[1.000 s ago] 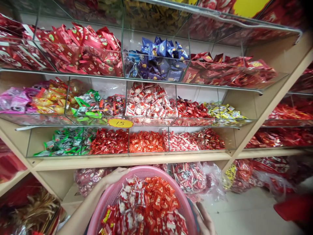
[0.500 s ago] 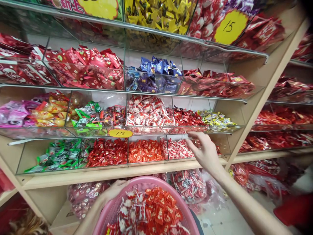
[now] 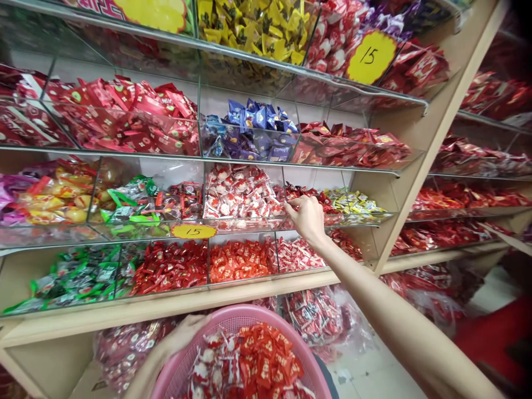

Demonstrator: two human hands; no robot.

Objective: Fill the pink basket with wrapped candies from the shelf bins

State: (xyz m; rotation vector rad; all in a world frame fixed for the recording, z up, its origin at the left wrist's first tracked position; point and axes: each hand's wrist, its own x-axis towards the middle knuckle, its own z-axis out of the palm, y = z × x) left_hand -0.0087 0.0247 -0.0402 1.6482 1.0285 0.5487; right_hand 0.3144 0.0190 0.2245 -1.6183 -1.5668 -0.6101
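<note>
My left hand (image 3: 189, 331) is closed on the left rim of a pink plastic basket (image 3: 305, 346), low in the view. Inside the basket lie orange-red wrapped candies (image 3: 270, 354) and red-and-white wrapped candies (image 3: 214, 360). My right hand (image 3: 308, 220) is raised at the front of the middle shelf, fingers bent and a little apart, with nothing visible in them. Just behind it are dark red wrapped candies (image 3: 330, 200), partly covered by the hand. Left of its fingertips sit white-and-red wrapped candies (image 3: 243, 191).
Clear dividers split the shelves into bins, among them blue candies (image 3: 260, 119), yellow-wrapped candies (image 3: 357, 202) and green-wrapped candies (image 3: 78, 271). A yellow price tag (image 3: 194, 230) hangs on a shelf edge. Below the shelf, bagged candies (image 3: 313, 316) lie on the floor, right of the basket.
My right hand has moved up and left, from before the lowest bins to the middle shelf, its fingers now more bent. My left hand still holds the basket. The view has shifted slightly right.
</note>
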